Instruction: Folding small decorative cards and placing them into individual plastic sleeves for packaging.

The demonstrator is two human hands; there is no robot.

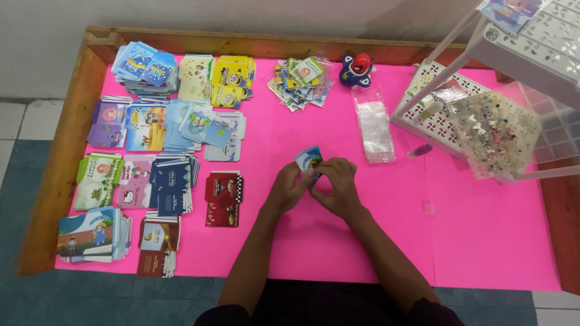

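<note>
Above pink table cover (483,241), your left hand (289,188) and right hand (338,188) both pinch small blue printed card envelope (309,158): light, thin, likely creases easily; grip edges.

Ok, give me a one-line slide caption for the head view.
Both hands, left hand and right hand, hold a small blue card over a pink table beside stacked printed cards.
</note>
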